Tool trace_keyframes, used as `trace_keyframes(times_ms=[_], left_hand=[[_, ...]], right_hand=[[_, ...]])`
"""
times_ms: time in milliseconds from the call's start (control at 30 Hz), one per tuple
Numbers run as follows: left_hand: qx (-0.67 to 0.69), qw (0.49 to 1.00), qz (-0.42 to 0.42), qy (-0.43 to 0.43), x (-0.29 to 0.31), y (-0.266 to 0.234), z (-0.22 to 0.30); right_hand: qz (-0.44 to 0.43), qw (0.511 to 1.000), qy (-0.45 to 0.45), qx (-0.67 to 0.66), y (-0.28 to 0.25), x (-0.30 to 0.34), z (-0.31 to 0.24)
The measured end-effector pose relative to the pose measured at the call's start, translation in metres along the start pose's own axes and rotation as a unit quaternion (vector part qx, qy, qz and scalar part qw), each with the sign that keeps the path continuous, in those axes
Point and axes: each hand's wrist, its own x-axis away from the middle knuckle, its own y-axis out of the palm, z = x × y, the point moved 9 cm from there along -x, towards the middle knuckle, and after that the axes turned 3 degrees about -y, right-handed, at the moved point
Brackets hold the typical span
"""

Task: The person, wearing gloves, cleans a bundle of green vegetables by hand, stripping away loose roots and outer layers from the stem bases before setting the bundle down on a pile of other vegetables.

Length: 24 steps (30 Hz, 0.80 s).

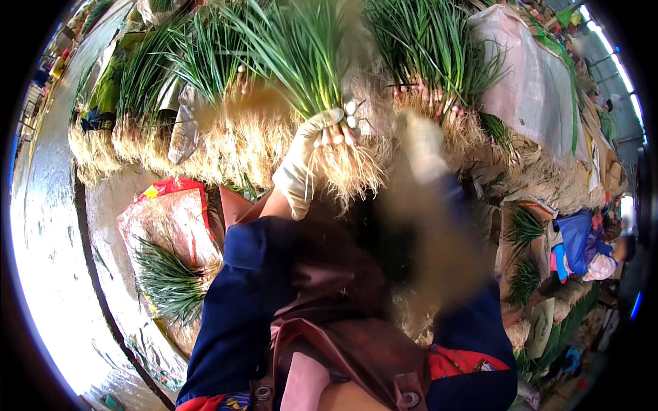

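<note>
A bunch of spring onions (pixel 312 75) with long green leaves, pale stems and hanging straw-coloured roots is gripped in my left hand (pixel 301 161). That hand wears a whitish glove with bare fingertips, wrapped round the stems just above the roots. Two small white rounded bits (pixel 351 114) show beside the stems; what they are I cannot tell. My right hand (pixel 419 140), also in a pale glove, is smeared by motion. It is close to the lower edge of a heap of more spring onions (pixel 439 55), and its fingers cannot be made out.
Several spring-onion bunches (pixel 147 79) line the far side, roots toward me. A whitish sack (pixel 528 82) stands at the far right. A red-edged bag (pixel 171 212) and a leafy bunch (pixel 171 281) lie to my left. A person (pixel 593 253) is at the right edge.
</note>
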Motion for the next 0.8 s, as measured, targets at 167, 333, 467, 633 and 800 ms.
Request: trace_keyframes(times_ms=[167, 333, 467, 633, 800], left_hand=[[-0.178, 0.982, 0.026, -0.059, -0.029, -0.072, -0.034], [-0.207, 0.97, 0.128, -0.031, -0.007, -0.073, -0.028], [-0.269, 0.958, 0.079, -0.065, -0.011, -0.08, -0.032], [-0.229, 0.968, 0.02, -0.097, -0.011, -0.069, -0.038], [-0.283, 0.953, 0.085, -0.065, -0.005, -0.084, -0.033]], right_hand=[[0.066, 0.958, -0.041, 0.276, 0.019, -0.085, 0.003], [-0.104, 0.911, -0.109, -0.384, -0.015, 0.034, -0.053], [-0.135, 0.795, -0.116, -0.58, 0.022, 0.059, -0.052], [0.048, 0.875, -0.171, -0.451, -0.001, 0.024, -0.045], [-0.089, 0.732, -0.012, -0.676, 0.034, 0.009, -0.065]])
